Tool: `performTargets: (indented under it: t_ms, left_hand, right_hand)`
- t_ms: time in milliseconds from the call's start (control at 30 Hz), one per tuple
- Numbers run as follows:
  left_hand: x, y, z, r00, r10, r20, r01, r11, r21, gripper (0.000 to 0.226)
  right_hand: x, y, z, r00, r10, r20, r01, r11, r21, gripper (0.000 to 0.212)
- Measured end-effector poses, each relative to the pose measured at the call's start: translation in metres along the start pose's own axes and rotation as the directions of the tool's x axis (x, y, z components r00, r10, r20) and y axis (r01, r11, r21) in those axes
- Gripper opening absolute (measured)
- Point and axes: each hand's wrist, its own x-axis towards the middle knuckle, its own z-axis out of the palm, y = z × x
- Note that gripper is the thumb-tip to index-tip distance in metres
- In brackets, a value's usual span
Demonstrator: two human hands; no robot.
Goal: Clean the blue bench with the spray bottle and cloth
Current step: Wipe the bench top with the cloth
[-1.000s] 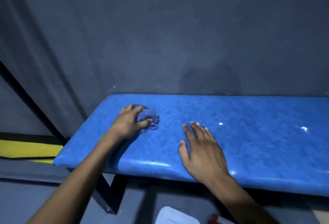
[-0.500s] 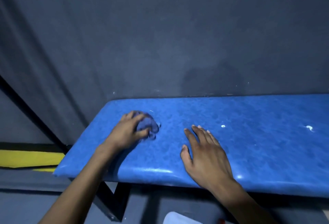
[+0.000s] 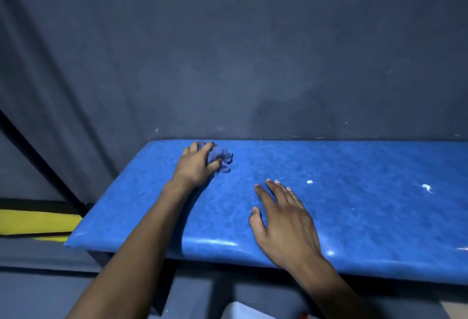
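Dark grey wall [image 3: 253, 52] behind, blue bench [image 3: 354, 217] up front. Nearest, my right hand [image 3: 286, 222] lies flat on the padding, fingers relaxed and spread. Further back around 11 o'clock, my left hand [image 3: 196, 164] is clenched around the scrunched cloth [image 3: 221, 158], right near the back edge.
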Motion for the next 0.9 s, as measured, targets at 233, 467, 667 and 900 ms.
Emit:
performTargets:
  t_ms: [233,467,667,900]
  left_hand:
    - [-0.063,-0.004,-0.009,0.961,0.239,0.137,-0.232,0.971,-0.064,0.051]
    - [0.027,-0.048,-0.006,0.997,-0.081,-0.007,0.081,0.994,0.067,0.055]
    - [0.001,0.019,0.011,0.983,0.144,0.112,-0.145,0.989,-0.003,0.068]
    - [-0.062,-0.024,-0.034,0.942,0.292,0.167,-0.287,0.956,-0.054,0.061]
  right_hand:
    - [-0.001,0.001,0.002,1.0,-0.009,-0.016,0.009,1.0,0.008,0.057]
    - [0.001,0.001,0.003,1.0,-0.001,-0.018,0.001,1.0,0.015,0.057]
    - [0.002,0.002,0.0,1.0,0.006,-0.025,-0.005,0.999,0.042,0.053]
    - [-0.002,-0.003,-0.003,1.0,0.018,0.001,-0.018,1.0,0.013,0.058]
